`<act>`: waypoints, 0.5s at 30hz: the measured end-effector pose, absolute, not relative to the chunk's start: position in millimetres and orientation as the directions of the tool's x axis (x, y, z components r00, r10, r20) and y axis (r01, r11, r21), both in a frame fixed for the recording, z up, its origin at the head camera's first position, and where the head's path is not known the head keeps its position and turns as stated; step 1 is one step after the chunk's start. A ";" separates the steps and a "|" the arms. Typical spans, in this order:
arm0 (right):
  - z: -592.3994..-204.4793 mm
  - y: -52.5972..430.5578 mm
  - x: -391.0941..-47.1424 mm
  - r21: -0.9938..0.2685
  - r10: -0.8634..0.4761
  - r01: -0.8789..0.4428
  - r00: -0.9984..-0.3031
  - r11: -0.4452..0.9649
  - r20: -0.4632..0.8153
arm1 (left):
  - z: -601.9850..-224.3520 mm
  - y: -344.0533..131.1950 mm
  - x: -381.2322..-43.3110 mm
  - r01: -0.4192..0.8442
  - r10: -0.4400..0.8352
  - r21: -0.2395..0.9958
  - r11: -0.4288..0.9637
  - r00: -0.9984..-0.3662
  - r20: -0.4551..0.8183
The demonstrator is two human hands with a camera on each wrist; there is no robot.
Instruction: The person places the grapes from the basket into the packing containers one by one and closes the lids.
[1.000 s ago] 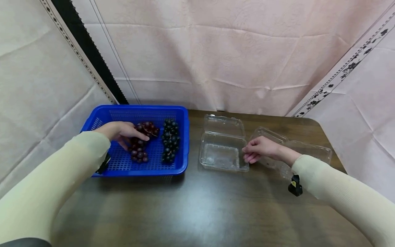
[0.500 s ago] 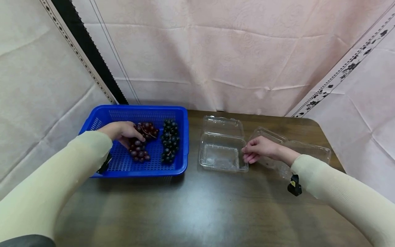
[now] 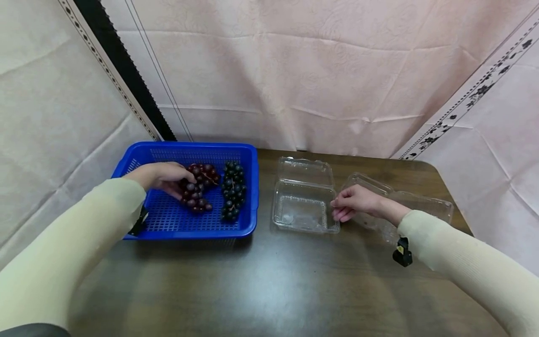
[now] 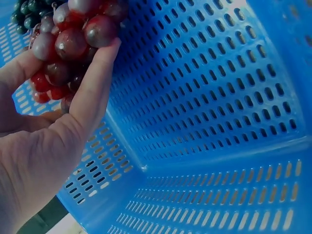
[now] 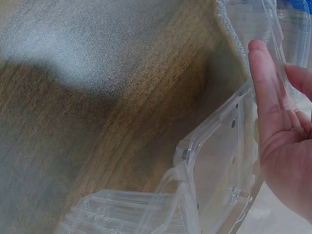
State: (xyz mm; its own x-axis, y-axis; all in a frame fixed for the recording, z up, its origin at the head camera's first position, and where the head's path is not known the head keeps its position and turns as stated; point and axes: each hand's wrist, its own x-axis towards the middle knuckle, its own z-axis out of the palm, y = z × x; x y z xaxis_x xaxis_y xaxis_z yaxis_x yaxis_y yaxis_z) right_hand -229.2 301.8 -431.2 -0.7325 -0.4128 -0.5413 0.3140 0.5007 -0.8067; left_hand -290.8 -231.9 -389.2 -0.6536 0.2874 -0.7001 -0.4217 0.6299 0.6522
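Observation:
Inside the blue basket (image 3: 189, 235), my left hand (image 3: 164, 177) grips a bunch of red grapes (image 3: 197, 201). The left wrist view shows thumb and fingers around those red grapes (image 4: 70, 44). Another red bunch (image 3: 206, 174) lies just behind, and a dark green-black bunch (image 3: 233, 192) lies along the basket's right side. My right hand (image 3: 358, 201) pinches the right rim of an open clear plastic clamshell container (image 3: 301, 206). In the right wrist view, this rim passes between the thumb and fingers of the right hand (image 5: 285, 141).
More clear clamshell containers (image 3: 425, 206) lie open to the right, partly behind the right hand and forearm. The wooden table (image 3: 269, 281) runs up to a pale cloth curtain (image 3: 320, 84) at the back. Cloth also hangs at both sides.
My left hand has closed around the red bunch and shifted it a little right and away from me, tilting it up. The right hand and the container have stayed put.

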 end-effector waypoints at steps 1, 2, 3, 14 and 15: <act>-431.1 301.7 -229.2 -0.806 -0.414 0.314 -0.732 0.501 -0.542 | -388.0 -232.5 -290.4 -0.428 0.293 0.657 0.621 -0.650 -0.701; -431.1 301.7 -229.3 -0.806 -0.412 0.315 -0.732 0.502 -0.543 | -387.1 -233.5 -290.3 -0.435 0.298 0.661 0.612 -0.647 -0.702; -431.0 301.8 -229.3 -0.805 -0.412 0.316 -0.732 0.501 -0.543 | -386.1 -234.2 -290.2 -0.441 0.302 0.664 0.604 -0.644 -0.703; -429.8 302.0 -228.1 -0.810 -0.426 0.298 -0.729 0.505 -0.535 | -374.5 -244.7 -286.3 -0.446 0.344 0.726 0.524 -0.669 -0.659; -429.5 301.8 -227.8 -0.809 -0.426 0.299 -0.730 0.506 -0.535 | -373.7 -246.4 -286.4 -0.443 0.348 0.734 0.515 -0.674 -0.651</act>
